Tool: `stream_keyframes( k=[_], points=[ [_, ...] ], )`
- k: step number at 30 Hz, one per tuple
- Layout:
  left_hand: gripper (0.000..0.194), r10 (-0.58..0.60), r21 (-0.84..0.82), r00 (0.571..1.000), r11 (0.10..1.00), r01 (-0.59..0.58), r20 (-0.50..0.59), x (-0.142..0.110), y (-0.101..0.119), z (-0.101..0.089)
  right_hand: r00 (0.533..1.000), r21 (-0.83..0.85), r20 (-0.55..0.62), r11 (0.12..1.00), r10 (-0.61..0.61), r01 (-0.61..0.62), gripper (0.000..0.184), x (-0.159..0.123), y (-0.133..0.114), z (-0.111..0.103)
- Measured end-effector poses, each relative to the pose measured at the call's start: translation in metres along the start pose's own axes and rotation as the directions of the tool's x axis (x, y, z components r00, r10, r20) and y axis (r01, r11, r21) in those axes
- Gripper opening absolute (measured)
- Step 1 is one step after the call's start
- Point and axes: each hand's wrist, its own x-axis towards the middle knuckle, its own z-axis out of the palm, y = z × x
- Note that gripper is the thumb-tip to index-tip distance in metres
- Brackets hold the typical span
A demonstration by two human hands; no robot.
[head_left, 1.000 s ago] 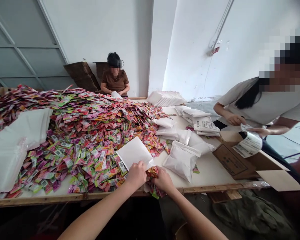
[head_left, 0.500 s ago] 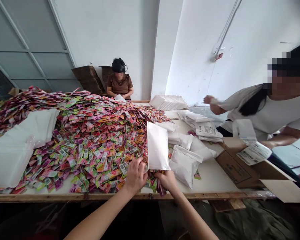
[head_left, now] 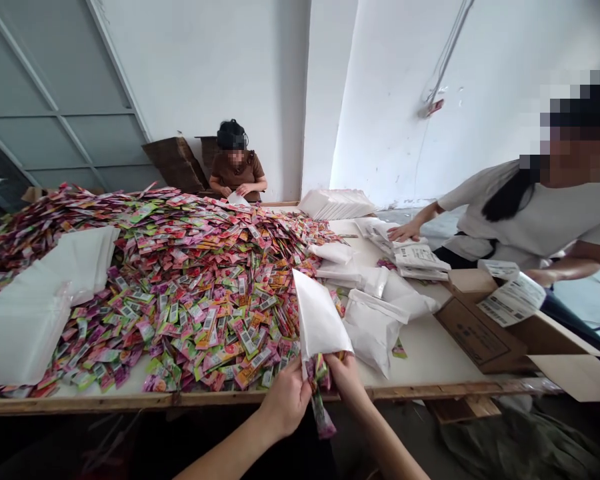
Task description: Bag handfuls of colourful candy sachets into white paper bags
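A bunch of sachets (head_left: 321,407) is sticking out of a white bag (head_left: 321,323)

Over the table's (head_left: 415,367) near edge, right in front of the person, the white bag is slanting with its mouth toward the wearer. The left hand (head_left: 287,398) is gripping the bag's near left edge, fingers curled and thumb pressing. The right hand (head_left: 346,375) is grasping the bunch at the mouth; its fingertips are partly hiding behind the bag. One end of the bunch is dangling between the hands. A big sachet pile (head_left: 195,267) is spreading to the left, and puffy white packets (head_left: 373,330) are lying just to the right. Farther right, a co-worker's hand (head_left: 406,230) is resting, fingers spread, on some printed packets (head_left: 416,257) near a cardboard box (head_left: 480,337). Across the table, another person (head_left: 237,172) is handling a white piece (head_left: 237,199).
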Motion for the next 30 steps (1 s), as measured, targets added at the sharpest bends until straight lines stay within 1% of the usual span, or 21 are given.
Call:
stream_keyframes(
  k=[2, 4, 6, 8, 10, 11, 12, 14, 15, 16, 17, 18, 19, 20, 21, 22, 23, 25, 27, 28, 30],
  points=[
    [0.036, -0.029, 0.024, 1.000, 0.999, 0.029, 0.008, 0.002, -0.003, 0.009, 0.996, -0.233, -0.054, 0.971, -0.065, 0.051, 0.024, 0.003, -0.008, 0.004],
    [0.033, -0.049, 0.041, 0.999, 0.998, 0.048, 0.021, 0.007, -0.005, 0.017, 0.990, -0.418, -0.065, 0.904, -0.126, 0.087, 0.020, 0.011, -0.019, 0.007],
    [0.030, -0.086, 0.030, 0.996, 0.996, 0.086, -0.012, 0.013, -0.005, 0.023, 0.982, -0.498, -0.087, 0.861, -0.170, 0.105, 0.025, 0.024, -0.030, 0.010],
    [0.029, -0.161, -0.005, 0.985, 0.987, 0.161, -0.069, 0.022, -0.004, 0.024, 0.973, -0.511, -0.138, 0.855, -0.185, 0.090, 0.027, 0.037, -0.038, 0.013],
    [0.030, -0.273, -0.038, 0.954, 0.962, 0.270, -0.126, 0.032, -0.005, 0.020, 0.976, -0.425, -0.130, 0.899, -0.176, 0.105, 0.028, 0.049, -0.043, 0.015],
    [0.031, -0.331, -0.052, 0.930, 0.944, 0.327, -0.157, 0.037, -0.007, 0.017, 0.987, -0.330, -0.062, 0.936, -0.150, 0.121, 0.030, 0.053, -0.043, 0.014],
    [0.033, -0.384, -0.065, 0.904, 0.923, 0.378, -0.189, 0.041, -0.009, 0.014, 0.993, -0.204, 0.045, 0.972, -0.110, 0.117, 0.030, 0.055, -0.043, 0.014],
    [0.036, -0.451, -0.091, 0.859, 0.892, 0.443, -0.243, 0.047, -0.015, 0.007, 0.963, 0.049, 0.262, 0.997, -0.069, 0.059, 0.033, 0.055, -0.039, 0.014],
    [0.037, -0.461, -0.097, 0.849, 0.887, 0.452, -0.259, 0.049, -0.017, 0.004, 0.948, 0.110, 0.308, 0.993, -0.076, 0.043, 0.034, 0.053, -0.037, 0.015],
    [0.038, -0.463, -0.097, 0.846, 0.886, 0.454, -0.264, 0.050, -0.020, 0.002, 0.955, 0.114, 0.279, 0.991, -0.101, 0.071, 0.035, 0.050, -0.034, 0.018],
    [0.039, -0.459, -0.094, 0.847, 0.887, 0.451, -0.268, 0.051, -0.022, 0.001, 0.971, 0.066, 0.186, 0.988, -0.147, 0.137, 0.036, 0.047, -0.032, 0.021],
    [0.039, -0.457, -0.093, 0.846, 0.889, 0.449, -0.277, 0.052, -0.023, 0.001, 0.977, -0.021, 0.054, 0.978, -0.206, 0.207, 0.039, 0.043, -0.030, 0.026],
    [0.039, -0.461, -0.097, 0.839, 0.886, 0.454, -0.288, 0.052, -0.023, 0.001, 0.964, -0.123, -0.075, 0.962, -0.255, 0.245, 0.043, 0.040, -0.029, 0.031],
    [0.039, -0.471, -0.109, 0.832, 0.881, 0.460, -0.294, 0.053, -0.024, 0.001, 0.941, -0.208, -0.176, 0.945, -0.289, 0.252, 0.046, 0.038, -0.029, 0.035],
    [0.039, -0.483, -0.126, 0.824, 0.875, 0.467, -0.297, 0.054, -0.024, 0.001, 0.921, -0.255, -0.235, 0.934, -0.310, 0.249, 0.047, 0.036, -0.029, 0.038],
    [0.038, -0.494, -0.143, 0.818, 0.869, 0.474, -0.295, 0.055, -0.024, 0.001, 0.917, -0.269, -0.236, 0.928, -0.322, 0.257, 0.048, 0.035, -0.030, 0.040],
    [0.039, -0.501, -0.160, 0.817, 0.866, 0.475, -0.287, 0.056, -0.025, 0.000, 0.927, -0.265, -0.189, 0.926, -0.325, 0.270, 0.047, 0.035, -0.030, 0.040],
    [0.039, -0.491, -0.192, 0.831, 0.870, 0.454, -0.262, 0.056, -0.028, -0.003, 0.944, -0.243, -0.018, 0.917, -0.329, 0.316, 0.048, 0.037, -0.028, 0.036],
    [0.037, -0.465, -0.224, 0.851, 0.881, 0.418, -0.242, 0.054, -0.034, -0.005, 0.937, -0.265, 0.150, 0.901, -0.314, 0.344, 0.052, 0.041, -0.023, 0.030],
    [0.037, -0.454, -0.236, 0.860, 0.884, 0.403, -0.233, 0.052, -0.036, -0.005, 0.933, -0.303, 0.199, 0.887, -0.299, 0.349, 0.055, 0.043, -0.019, 0.028],
    [0.035, -0.416, -0.224, 0.885, 0.902, 0.370, -0.211, 0.047, -0.039, -0.002, 0.932, -0.422, 0.212, 0.833, -0.293, 0.358, 0.055, 0.044, -0.014, 0.025]
  ],
)
